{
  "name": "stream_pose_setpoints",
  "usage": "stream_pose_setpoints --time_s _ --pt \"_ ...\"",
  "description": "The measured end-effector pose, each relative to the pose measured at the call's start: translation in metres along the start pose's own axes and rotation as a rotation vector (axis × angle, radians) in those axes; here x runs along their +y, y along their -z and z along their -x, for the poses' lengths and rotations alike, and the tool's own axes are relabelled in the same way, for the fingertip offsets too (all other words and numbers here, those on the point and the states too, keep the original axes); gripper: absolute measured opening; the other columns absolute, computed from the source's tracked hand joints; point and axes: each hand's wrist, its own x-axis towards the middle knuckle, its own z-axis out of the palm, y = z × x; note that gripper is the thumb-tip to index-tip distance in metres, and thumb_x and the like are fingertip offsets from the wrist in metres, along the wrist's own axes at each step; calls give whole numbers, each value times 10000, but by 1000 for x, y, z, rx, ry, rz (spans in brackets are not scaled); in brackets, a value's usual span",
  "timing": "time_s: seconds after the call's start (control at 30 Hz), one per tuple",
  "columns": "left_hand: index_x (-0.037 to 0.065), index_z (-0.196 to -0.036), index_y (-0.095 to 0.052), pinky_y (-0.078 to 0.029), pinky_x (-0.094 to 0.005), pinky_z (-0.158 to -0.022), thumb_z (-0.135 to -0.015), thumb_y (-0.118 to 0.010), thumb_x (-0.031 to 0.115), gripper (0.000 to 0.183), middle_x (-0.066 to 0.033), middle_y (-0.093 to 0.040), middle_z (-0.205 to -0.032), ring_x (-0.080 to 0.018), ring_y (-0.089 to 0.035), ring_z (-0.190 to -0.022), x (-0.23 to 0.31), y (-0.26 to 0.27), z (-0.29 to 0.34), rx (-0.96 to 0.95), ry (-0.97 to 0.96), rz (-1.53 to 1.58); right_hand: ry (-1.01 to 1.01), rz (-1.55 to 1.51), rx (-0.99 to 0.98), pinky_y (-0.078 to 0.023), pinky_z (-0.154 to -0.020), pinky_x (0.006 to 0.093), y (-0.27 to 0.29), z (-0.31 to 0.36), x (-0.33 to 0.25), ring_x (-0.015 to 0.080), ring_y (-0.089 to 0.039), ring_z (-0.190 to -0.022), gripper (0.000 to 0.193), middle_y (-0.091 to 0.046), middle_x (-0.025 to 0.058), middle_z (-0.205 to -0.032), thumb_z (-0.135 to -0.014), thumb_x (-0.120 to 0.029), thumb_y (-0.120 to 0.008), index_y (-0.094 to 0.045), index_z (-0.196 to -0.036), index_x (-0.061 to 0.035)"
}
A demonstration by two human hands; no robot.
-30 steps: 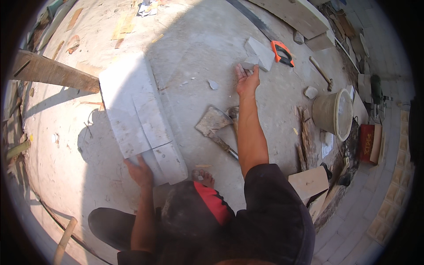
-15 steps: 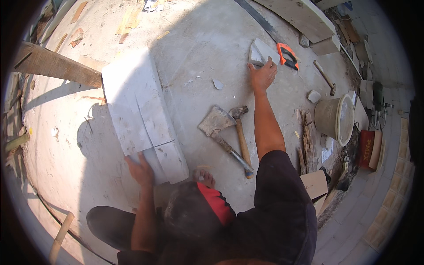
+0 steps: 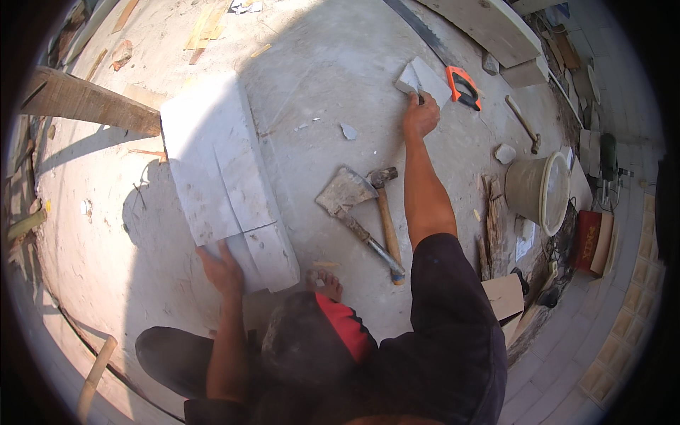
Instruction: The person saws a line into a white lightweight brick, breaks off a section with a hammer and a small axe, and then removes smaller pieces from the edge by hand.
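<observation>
A long white block (image 3: pixel 212 163) lies on the floor at my left, with a line along its length and a straight cut across its near part. My left hand (image 3: pixel 224 273) rests against its near left edge, fingers spread. Farther off, my right hand (image 3: pixel 423 115) is at a pale angular block offcut (image 3: pixel 429 79). Its fingers are closed around something small and dark that I cannot make out. An orange-and-black-handled handsaw (image 3: pixel 464 88) lies just beyond. Between my arms lie a broad-bladed hatchet (image 3: pixel 348 196) and a wooden-handled hammer (image 3: pixel 386 212), their handles crossing near the lower ends.
A wooden post (image 3: pixel 92 103) reaches in from the left to the block. At right stand a grey bucket (image 3: pixel 531 188) and a red box (image 3: pixel 586 241), with another hammer (image 3: pixel 523 124) and rough wood (image 3: pixel 494 227) nearby. My bare foot (image 3: pixel 326 283) is near the block.
My right hand has gone from open fingers at the offcut to a closed grip on something small and dark. My left hand stays against the long block.
</observation>
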Motion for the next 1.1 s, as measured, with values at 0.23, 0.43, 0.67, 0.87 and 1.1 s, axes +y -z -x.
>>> stream_pose_setpoints --time_s 0.23,0.43,0.67,0.87,1.1 --pt "-53 -1476 -395 -477 -493 -990 -990 -635 364 683 -315 -597 -1329 -476 -599 -1193 -20 -1 -9 -26 -10 26 -11 -197 -61 -481 -956 468 14 60 -49 357 -588 -1142 548 -567 216 -1282 -921 -184 -721 -538 -1393 28" --pt "36 -1490 -418 -530 -478 -899 -957 -684 422 710 -274 -678 -1212 -447 -669 -1088 -17 6 -12 -71 -6 131 503 -451 -369 -447 -1004 467 104 276 -101 391 -557 -1164 488 -577 219 -1296 -917 -134 -694 -568 -1363 18" --pt "18 -1371 -607 -541 -404 -882 -944 -718 329 540 -237 -750 -1041 -343 -728 -1026 -43 10 -25 -46 -80 469 1022 -138 -830 -94 -1231 646 177 395 -122 366 -356 -1487 680 -504 139 -1500 -890 -337 -730 -507 -1485 -93" --pt "-56 -1269 -684 -522 -294 -892 -1014 -638 267 414 -129 -755 -1110 -137 -674 -1004 -65 27 -44 -355 299 944 1237 -99 -898 -130 -1248 591 174 389 -142 348 -338 -1503 745 -416 175 -1578 -901 -380 -728 -447 -1525 -84" --pt "-90 -1367 -550 -561 -418 -972 -1015 -633 294 527 -245 -702 -1221 -311 -708 -1111 -93 12 -41 -260 464 996 1414 69 -1007 -108 -1267 563 154 438 -187 347 -221 -1561 962 -280 171 -1671 -895 -544 -704 -268 -1623 -89"
